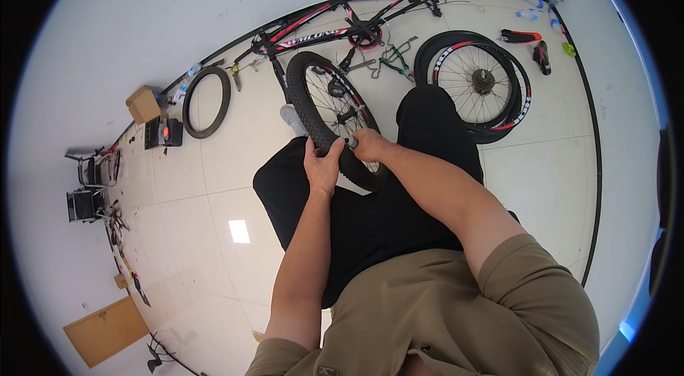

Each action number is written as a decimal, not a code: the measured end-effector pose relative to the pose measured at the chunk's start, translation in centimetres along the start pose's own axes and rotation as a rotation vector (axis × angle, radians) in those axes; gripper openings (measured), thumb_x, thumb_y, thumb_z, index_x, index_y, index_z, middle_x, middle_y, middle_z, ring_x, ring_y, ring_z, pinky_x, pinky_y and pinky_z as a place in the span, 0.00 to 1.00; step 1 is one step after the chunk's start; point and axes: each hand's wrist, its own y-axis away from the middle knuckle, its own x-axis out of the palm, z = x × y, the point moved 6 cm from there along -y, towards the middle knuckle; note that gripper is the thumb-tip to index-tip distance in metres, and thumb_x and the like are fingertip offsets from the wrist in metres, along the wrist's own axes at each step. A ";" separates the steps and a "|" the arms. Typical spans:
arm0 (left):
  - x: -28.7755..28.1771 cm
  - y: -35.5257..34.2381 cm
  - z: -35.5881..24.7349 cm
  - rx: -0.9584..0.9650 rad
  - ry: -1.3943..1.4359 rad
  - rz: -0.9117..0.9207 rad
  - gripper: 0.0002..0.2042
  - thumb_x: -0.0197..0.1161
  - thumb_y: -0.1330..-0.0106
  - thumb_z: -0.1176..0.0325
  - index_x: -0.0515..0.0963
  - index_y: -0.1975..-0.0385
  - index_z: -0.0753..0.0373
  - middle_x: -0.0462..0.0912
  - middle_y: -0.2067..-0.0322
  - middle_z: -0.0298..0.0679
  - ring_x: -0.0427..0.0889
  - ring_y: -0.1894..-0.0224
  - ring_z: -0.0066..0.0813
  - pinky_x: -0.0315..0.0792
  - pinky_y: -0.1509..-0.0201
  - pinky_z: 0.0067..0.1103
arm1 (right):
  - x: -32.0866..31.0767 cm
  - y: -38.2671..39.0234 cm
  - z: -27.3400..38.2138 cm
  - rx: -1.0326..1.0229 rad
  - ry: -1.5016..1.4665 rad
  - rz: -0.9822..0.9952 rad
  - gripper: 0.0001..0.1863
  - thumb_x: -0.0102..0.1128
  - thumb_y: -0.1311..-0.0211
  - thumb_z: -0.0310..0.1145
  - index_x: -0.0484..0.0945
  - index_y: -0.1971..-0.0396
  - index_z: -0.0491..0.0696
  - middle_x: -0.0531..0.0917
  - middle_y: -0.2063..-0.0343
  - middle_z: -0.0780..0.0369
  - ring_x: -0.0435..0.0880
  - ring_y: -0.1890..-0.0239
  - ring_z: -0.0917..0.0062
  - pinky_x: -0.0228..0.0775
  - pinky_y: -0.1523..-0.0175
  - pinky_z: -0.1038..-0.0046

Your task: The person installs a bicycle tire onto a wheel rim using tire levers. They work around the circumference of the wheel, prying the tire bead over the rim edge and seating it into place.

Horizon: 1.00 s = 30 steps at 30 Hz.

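Grasping tyre point(308, 102) with left grip point(323, 168); curling right grip point(368, 145) at inner edge just beside, can't tell round what. See wheel point(347, 117) tilted, stretching beyond the 2. Best brace with left, work edge 1 short stretch at a time.

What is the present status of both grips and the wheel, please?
Left grip clasps tyre; right grip beside it, hold unclear. Wheel tilted. Bike frame ahead, cassette wheel right; neither apparently blocking.
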 end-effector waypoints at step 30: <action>-0.1 0.1 0.0 0.014 0.046 0.011 0.24 0.75 0.39 0.67 0.73 0.46 0.66 0.84 0.61 0.38 0.82 0.62 0.24 0.78 0.59 0.21 | -1.1 0.8 1.3 0.051 0.002 0.151 0.22 0.57 0.46 0.29 0.82 0.49 0.45 0.82 0.47 0.48 0.80 0.42 0.54 0.73 0.39 0.60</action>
